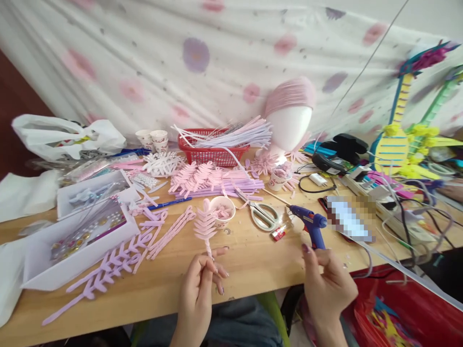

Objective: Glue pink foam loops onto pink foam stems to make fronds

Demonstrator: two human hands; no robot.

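Observation:
Between the thumb and fingers of my left hand (202,284) is the twisted stem of a pink pipe-cleaner leaf sprig (205,225), held upright with its leaves fanning out. My right hand (327,284) is closed, thumb against curled index finger, just in front of the handle of a blue glue gun (309,221). Whatever it pinches, if anything, is too small or hidden to name. Behind the sprig stands a paper cup (221,217) with pink pieces inside. Scissors (264,216) lie between the cup and the glue gun.
On the left are white boxes (79,241) of beads and purple leaf sprigs (112,265). Pink sprigs (195,177) and a red basket (213,154) of pipe cleaners sit behind. Rightward are a foam head (291,125), a phone (347,217), and power strips (390,212) with trailing cables.

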